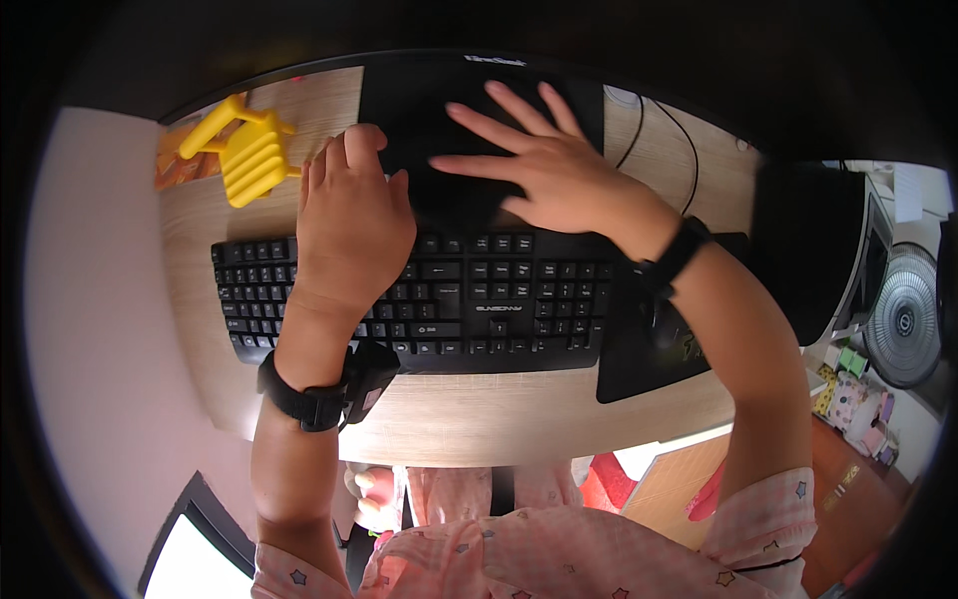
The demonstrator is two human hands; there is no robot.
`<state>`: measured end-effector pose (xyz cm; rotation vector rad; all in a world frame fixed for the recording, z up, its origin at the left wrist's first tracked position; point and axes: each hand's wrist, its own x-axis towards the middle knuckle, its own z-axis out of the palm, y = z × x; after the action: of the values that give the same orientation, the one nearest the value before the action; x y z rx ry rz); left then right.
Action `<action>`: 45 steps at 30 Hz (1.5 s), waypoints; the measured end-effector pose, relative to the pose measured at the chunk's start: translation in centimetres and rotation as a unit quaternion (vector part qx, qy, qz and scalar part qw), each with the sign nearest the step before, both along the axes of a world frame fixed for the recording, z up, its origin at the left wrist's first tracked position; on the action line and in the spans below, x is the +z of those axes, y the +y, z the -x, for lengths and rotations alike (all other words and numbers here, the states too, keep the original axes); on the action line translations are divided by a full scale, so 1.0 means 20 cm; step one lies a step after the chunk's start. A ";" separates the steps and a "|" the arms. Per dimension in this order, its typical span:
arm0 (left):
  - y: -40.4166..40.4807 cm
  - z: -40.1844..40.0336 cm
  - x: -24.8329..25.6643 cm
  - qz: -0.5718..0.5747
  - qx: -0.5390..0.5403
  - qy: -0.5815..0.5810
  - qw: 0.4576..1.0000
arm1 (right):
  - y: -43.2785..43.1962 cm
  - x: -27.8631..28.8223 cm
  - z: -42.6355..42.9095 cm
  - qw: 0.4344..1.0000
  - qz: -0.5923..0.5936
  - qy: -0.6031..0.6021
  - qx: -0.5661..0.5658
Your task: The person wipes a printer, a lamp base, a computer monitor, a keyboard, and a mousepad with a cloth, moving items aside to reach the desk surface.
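Note:
My left hand (pixel 352 217) is above the left part of a black keyboard (pixel 498 329), its back to the camera and its fingers curled forward. A tiny pale spot shows between thumb and index finger; whether the hand holds something is hidden. My right hand (pixel 542 161) is spread wide, slightly blurred, over the black base of the monitor (pixel 404 97), with nothing seen in it. To the left of my left hand a yellow plastic toy chair (pixel 254 161) lies tipped on the wooden desk (pixel 479 419). Both wrists wear black straps; the left one carries a black box.
A black mouse (pixel 658 318) sits on a dark mouse pad (pixel 629 374) under my right forearm. Behind the chair lies an orange printed item (pixel 172 161). Thin black cables (pixel 692 165) run at the back right. A fan (pixel 902 318) stands farther right, beyond a dark case.

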<state>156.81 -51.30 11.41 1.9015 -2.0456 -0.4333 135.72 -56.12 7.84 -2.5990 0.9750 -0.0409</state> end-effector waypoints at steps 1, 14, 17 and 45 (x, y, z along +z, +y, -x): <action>0.00 0.02 0.00 -0.003 -0.004 0.001 1.000 | 0.01 0.01 0.10 1.000 -0.019 0.017 0.012; 0.00 0.22 -0.10 -0.038 -0.081 -0.048 0.995 | -0.21 -0.10 0.19 0.987 0.113 -0.002 -0.114; 0.01 0.20 -0.11 -0.034 -0.086 -0.075 0.993 | -0.23 -0.03 0.17 0.986 -0.022 -0.021 -0.166; 0.23 0.20 0.16 -0.058 -0.134 -0.039 0.989 | -0.40 -0.03 0.14 0.935 0.104 0.087 -0.328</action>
<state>152.89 -46.68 14.58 1.7345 -2.3879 -0.5597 132.92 -64.11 7.20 -2.3533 1.9600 -0.0889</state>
